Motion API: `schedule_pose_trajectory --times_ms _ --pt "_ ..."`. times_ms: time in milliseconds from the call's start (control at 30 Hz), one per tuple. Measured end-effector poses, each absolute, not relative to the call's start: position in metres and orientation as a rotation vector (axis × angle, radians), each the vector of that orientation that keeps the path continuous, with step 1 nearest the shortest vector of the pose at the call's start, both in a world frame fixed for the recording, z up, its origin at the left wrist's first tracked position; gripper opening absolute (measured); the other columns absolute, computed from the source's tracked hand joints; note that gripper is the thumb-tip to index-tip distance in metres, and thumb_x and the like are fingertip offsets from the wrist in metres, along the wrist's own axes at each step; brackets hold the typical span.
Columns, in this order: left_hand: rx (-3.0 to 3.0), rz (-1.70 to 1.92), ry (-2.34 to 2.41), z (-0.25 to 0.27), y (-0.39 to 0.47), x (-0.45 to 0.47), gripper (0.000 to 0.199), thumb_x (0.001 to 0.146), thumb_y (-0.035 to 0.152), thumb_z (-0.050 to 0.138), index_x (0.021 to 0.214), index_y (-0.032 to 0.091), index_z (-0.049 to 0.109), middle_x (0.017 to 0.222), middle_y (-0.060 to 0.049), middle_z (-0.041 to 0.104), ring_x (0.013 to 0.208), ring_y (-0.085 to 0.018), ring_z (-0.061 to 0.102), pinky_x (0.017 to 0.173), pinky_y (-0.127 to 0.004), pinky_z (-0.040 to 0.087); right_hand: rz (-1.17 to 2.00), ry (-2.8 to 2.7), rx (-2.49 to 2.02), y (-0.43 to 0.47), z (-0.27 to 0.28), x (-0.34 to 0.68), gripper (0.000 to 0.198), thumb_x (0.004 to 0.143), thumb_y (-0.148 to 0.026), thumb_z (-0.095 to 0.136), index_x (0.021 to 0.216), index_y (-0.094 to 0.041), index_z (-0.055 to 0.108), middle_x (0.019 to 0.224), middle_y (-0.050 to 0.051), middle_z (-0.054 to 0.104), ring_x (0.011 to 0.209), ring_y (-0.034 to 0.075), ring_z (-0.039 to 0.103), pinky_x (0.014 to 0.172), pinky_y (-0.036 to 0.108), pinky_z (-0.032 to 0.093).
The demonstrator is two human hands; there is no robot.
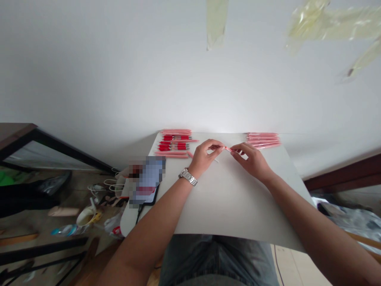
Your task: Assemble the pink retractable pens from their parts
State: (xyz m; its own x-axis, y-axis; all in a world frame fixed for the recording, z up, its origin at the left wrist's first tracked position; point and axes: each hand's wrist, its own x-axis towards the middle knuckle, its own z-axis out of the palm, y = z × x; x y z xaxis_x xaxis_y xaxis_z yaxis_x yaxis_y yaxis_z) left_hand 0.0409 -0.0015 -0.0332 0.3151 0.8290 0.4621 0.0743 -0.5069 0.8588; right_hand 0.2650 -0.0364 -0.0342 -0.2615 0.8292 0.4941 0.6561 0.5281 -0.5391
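Above the middle of the white table, my left hand and my right hand meet at their fingertips. Both pinch a slim red-and-white pen, one at each end; much of it is hidden by the fingers. A thin white stick shows just under my left hand. To the left lie several red pens in rows, with pink sticks behind and in front of them. A bundle of pink sticks, apparently in clear film, rests beyond my right hand.
The table stands against a white wall with tape strips. A phone, partly pixelated, lies at the left edge with a cable. On the floor at left are a cup, a bottle and another person's shoe.
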Motion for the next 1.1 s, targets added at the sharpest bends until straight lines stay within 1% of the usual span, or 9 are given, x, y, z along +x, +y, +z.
schedule_pose_trajectory --times_ms 233,600,767,967,1100 --pt "1.875 1.228 0.816 -0.0316 -0.0022 0.0409 0.02 0.096 0.038 0.066 0.102 0.02 0.073 0.101 -0.006 0.074 0.094 -0.016 0.069 0.089 -0.031 0.056 0.302 -2.008 -1.198 -0.0379 -0.0323 0.2634 0.021 0.102 -0.041 0.055 0.109 -0.026 0.069 0.094 0.007 0.07 0.086 0.023 0.065 0.074 0.04 0.053" --pt "1.877 1.21 0.838 -0.0302 -0.0028 0.0403 0.02 0.096 0.037 0.066 0.102 0.02 0.075 0.102 -0.006 0.075 0.094 -0.017 0.069 0.089 -0.03 0.056 0.326 -2.011 -1.182 -0.0386 -0.0328 0.2633 0.019 0.101 -0.039 0.057 0.109 -0.025 0.068 0.093 0.006 0.07 0.085 0.023 0.065 0.074 0.038 0.053" --pt "1.886 1.196 0.842 -0.0289 -0.0037 0.0401 0.022 0.096 0.039 0.065 0.104 0.022 0.077 0.103 -0.006 0.076 0.095 -0.017 0.07 0.089 -0.031 0.056 0.355 -1.997 -1.21 -0.0397 -0.0313 0.2623 0.021 0.101 -0.042 0.056 0.109 -0.026 0.068 0.094 0.007 0.07 0.086 0.023 0.065 0.069 0.037 0.054" --pt "1.884 1.207 0.833 -0.0292 -0.0039 0.0401 0.022 0.097 0.038 0.065 0.106 0.023 0.077 0.104 -0.006 0.076 0.096 -0.018 0.07 0.089 -0.031 0.057 0.355 -1.991 -1.209 -0.0401 -0.0301 0.2611 0.021 0.102 -0.042 0.055 0.109 -0.027 0.067 0.094 0.006 0.07 0.086 0.023 0.066 0.073 0.038 0.055" --pt "1.884 1.206 0.828 -0.0292 -0.0038 0.0395 0.024 0.097 0.04 0.064 0.107 0.023 0.077 0.106 -0.007 0.075 0.097 -0.018 0.07 0.087 -0.031 0.057 0.369 -1.989 -1.211 -0.0408 -0.0295 0.2607 0.023 0.102 -0.044 0.054 0.11 -0.026 0.067 0.095 0.007 0.071 0.086 0.023 0.067 0.071 0.037 0.056"
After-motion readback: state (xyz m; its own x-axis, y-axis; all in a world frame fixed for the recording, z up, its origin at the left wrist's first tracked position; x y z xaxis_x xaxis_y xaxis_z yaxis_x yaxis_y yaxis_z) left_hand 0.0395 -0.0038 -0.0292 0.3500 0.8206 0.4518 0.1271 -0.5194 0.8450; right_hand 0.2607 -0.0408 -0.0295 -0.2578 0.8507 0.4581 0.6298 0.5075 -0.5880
